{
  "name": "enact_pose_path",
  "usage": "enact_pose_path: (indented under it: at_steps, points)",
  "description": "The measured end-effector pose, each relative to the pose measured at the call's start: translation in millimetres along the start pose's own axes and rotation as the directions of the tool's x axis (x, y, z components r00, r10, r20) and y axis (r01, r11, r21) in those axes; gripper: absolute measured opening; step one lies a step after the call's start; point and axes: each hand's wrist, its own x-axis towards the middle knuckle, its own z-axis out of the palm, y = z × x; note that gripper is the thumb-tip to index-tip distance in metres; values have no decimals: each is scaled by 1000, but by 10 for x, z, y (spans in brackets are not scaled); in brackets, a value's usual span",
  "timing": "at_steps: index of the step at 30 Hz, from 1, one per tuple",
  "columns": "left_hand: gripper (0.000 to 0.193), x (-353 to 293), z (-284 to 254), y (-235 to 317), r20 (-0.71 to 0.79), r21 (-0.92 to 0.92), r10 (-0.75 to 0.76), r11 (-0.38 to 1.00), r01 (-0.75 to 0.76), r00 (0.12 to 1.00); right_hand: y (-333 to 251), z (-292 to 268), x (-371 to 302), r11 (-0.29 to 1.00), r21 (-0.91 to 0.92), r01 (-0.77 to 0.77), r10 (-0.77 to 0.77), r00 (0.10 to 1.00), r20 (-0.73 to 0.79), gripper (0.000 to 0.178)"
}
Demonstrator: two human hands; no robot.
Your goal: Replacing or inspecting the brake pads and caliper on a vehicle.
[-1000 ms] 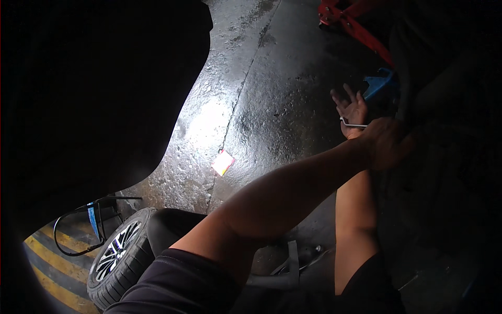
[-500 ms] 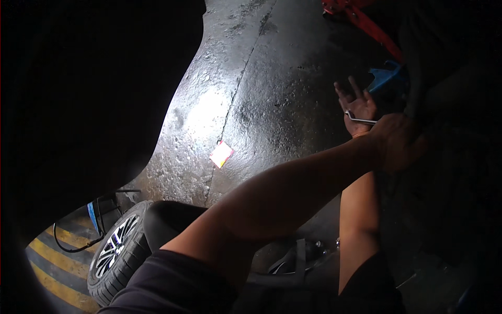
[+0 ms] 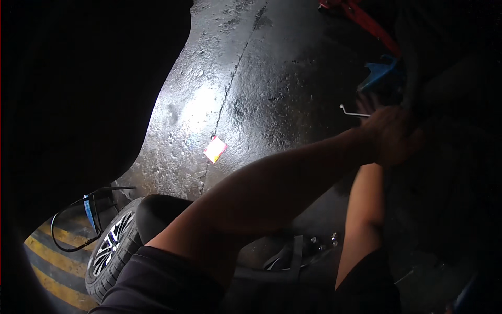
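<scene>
My left arm crosses from the lower left, and my left hand is closed around a slim silver wrench, whose bent end sticks out to the left. Behind it, my right hand comes up from below. Its fingers look spread and are blurred, and the left hand and wrist cover its palm. Just beyond those fingers is a blue metal piece. Deep shadow to the right hides whatever the wrench's other end meets.
A red metal arm reaches down at the top right. On the wet, rough floor lies a small red and white packet. A wheel with tyre rests at lower left, by yellow striped floor. Dark bodywork looms on the left.
My right hand has moved up and right, from open beside the wrench to partly behind my left hand. The wrench's free end has risen slightly. The view has shifted a little.
</scene>
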Motion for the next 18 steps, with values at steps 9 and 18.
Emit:
enact_pose_path:
  at_steps: [9, 18]
  points:
    - [36, 19, 152, -118, -93, -90, 83, 992, -91, 992, -31, 66, 164, 946, 178, -271, 195, 914, 355, 52]
    - [53, -39, 154, -36, -42, -57, -81, 995, 79, 996, 236, 467, 37, 995, 89, -38, 38, 999, 6, 55]
